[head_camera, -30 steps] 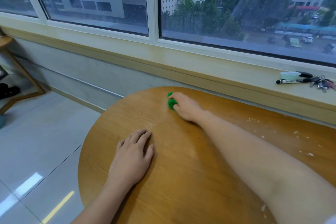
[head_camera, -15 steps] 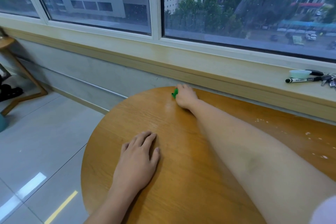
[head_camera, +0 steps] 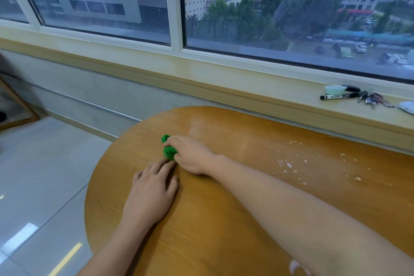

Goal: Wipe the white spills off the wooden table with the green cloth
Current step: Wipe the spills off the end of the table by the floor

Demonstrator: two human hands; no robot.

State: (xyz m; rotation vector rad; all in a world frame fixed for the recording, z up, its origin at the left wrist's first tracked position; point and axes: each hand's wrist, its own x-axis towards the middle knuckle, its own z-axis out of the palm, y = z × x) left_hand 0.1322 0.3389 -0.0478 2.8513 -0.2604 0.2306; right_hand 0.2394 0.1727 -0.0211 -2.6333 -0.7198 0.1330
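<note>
Right hand [head_camera: 192, 157], fingers clamped on the bunched green cloth [head_camera: 168, 149], presses it to the wooden worktop [head_camera: 224, 219]. Left hand [head_camera: 149, 195] lies flat at its 7 o'clock, fingers slightly apart. White spills [head_camera: 289, 164] at 3 o'clock.

Wooden table [head_camera: 224, 219] bears green cloth [head_camera: 168, 150], white spills [head_camera: 291, 164].

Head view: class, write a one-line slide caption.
Right hand presses green cloth on wooden table; white spills remain.
</note>
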